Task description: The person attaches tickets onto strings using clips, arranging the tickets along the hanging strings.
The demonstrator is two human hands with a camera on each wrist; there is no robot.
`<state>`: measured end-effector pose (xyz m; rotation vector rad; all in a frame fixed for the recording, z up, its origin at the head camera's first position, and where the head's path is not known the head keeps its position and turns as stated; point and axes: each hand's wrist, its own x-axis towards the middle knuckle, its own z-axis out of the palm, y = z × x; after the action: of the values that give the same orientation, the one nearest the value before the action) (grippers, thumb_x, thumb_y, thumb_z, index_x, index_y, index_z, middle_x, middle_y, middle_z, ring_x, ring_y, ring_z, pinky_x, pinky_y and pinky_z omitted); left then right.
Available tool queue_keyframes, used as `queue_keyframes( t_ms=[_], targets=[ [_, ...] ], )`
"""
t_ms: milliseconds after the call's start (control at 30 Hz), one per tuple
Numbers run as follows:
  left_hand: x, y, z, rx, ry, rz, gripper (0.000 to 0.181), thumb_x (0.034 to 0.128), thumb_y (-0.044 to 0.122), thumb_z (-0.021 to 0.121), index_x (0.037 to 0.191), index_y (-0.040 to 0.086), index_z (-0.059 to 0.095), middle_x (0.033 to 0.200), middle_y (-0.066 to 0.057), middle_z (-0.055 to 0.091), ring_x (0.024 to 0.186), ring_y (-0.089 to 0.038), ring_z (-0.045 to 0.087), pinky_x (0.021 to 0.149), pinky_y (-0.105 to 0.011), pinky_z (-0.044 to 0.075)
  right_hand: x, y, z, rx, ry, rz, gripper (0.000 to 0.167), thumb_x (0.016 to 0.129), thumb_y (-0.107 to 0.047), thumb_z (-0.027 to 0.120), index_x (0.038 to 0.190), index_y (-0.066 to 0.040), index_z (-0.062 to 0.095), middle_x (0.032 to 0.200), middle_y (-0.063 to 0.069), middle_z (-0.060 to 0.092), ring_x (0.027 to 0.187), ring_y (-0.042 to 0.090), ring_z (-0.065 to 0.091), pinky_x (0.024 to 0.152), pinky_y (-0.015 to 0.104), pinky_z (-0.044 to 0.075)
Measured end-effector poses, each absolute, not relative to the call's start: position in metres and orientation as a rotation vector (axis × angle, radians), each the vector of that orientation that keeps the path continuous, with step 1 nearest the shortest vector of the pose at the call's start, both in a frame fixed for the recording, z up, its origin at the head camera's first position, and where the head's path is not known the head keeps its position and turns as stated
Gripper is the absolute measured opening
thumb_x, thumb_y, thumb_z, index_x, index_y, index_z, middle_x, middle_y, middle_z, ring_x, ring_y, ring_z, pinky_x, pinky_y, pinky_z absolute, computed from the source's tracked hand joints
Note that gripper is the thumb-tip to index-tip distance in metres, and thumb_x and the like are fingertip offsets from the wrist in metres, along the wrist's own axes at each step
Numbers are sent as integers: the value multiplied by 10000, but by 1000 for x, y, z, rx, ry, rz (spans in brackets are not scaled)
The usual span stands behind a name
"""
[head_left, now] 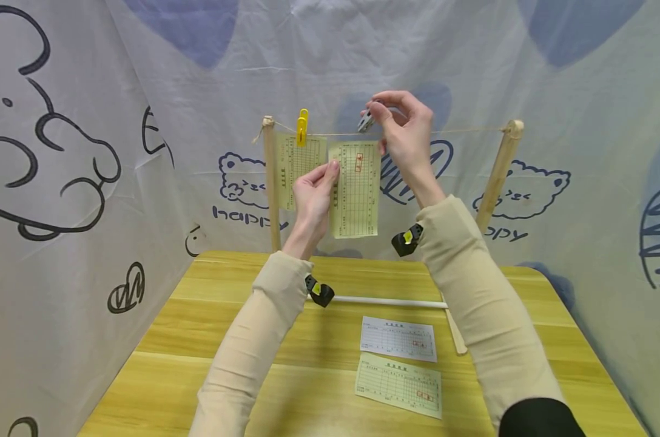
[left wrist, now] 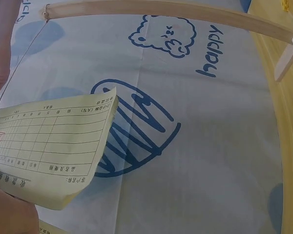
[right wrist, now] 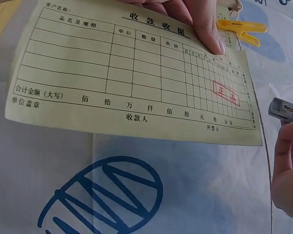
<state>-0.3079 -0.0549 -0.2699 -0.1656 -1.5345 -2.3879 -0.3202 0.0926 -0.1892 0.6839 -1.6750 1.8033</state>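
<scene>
Two paper slips lie nearest, flat on the wooden table [head_left: 161, 376]: a pale yellow slip [head_left: 398, 385] and, just past it, a white slip [head_left: 398, 338]. Behind them is a white rod [head_left: 390, 301]. Farther up, the left hand [head_left: 312, 200] pinches the held slip [head_left: 356, 200] by its side, with the thumb on the front. This slip hangs upright, its top edge by the string [head_left: 466, 130]; I can't tell if they touch. The right hand [head_left: 409, 130] pinches a grey clip [head_left: 366, 120] just above that edge. I can't tell if the clip's mouth is open. The step looks like pinning this paper to the string. I think the next move needs the left hand to keep the paper still while the clip goes down over both string and paper. To the left, a yellow clip [head_left: 303, 127] has a hung slip [head_left: 294, 176] on the string, which runs between two wooden posts, a left post [head_left: 272, 182] and a right post [head_left: 496, 170]. I see no box or cup holding anything. Farthest back is a cloth [head_left: 286, 79] with bear drawings.
</scene>
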Motion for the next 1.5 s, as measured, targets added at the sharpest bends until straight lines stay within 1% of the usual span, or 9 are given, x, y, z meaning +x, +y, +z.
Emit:
queue_keyframes(
  t_ms=[167,333,433,533,667,767,900,1167,1500],
  targets=[
    [-309,-55,-269,-163,-1550,-2369,287,964,133,675,1175,-62,679,1225,-220,691,924,-48,720,957,-241,570,-322,92,-188,670,-1716,1747,165,944,-134,694,1053,-10,700,918,3,745,537,98,587,377,252,349],
    [-310,-55,-268,-159,-1565,-2364,294,965,141,675,1181,-57,679,1236,-209,691,1066,-145,728,980,-247,561,-322,89,-185,636,-1754,1719,168,946,-150,695,1030,-6,706,903,4,742,447,122,441,384,227,304],
    [-311,-54,-269,-149,-1573,-2357,297,965,146,675,1184,-55,681,1238,-206,692,1110,-180,718,979,-247,561,-322,87,-184,598,-1792,1683,172,951,-166,692,1021,-10,711,913,14,740,497,88,491,401,224,287],
    [-312,-53,-268,-145,-1580,-2353,298,965,150,676,1184,-52,684,1237,-202,694,1107,-176,719,975,-245,563,-324,84,-184,557,-1821,1636,130,953,-167,693,986,-46,729,907,-16,732,638,65,614,443,219,323],
    [-312,-53,-268,-147,-1581,-2355,294,961,158,681,1176,-42,689,1223,-195,702,1022,-117,733,958,-241,570,-326,82,-184,551,-1832,1573,88,947,-149,702,947,-69,739,872,-66,709,744,32,674,630,199,495],
    [-313,-53,-268,-148,-1580,-2350,294,961,161,682,1173,-42,692,1217,-195,704,963,-70,728,951,-241,573,-327,80,-184,560,-1841,1547,88,946,-137,702,941,-57,738,849,-87,697,743,23,676,776,221,550],
    [-313,-53,-268,-146,-1576,-2351,293,960,154,682,1175,-45,689,1219,-199,700,943,-53,723,950,-240,573,-327,79,-183,540,-1876,1541,110,946,-142,702,946,-37,736,846,-67,703,742,31,675,799,245,558],
    [-313,-54,-266,-137,-1594,-2349,286,959,167,683,1168,-28,692,1207,-189,709,887,-36,711,925,-236,581,-326,77,-180,498,-1944,1499,126,945,-144,707,954,-23,739,929,94,747,772,49,674,819,232,563],
    [-314,-52,-265,-138,-1590,-2352,299,958,171,687,1174,-35,693,1211,-186,708,905,-37,712,927,-229,578,-327,77,-180,471,-2026,1422,170,960,-166,692,1018,-14,743,1024,160,753,839,45,667,836,235,557]
  ],
)
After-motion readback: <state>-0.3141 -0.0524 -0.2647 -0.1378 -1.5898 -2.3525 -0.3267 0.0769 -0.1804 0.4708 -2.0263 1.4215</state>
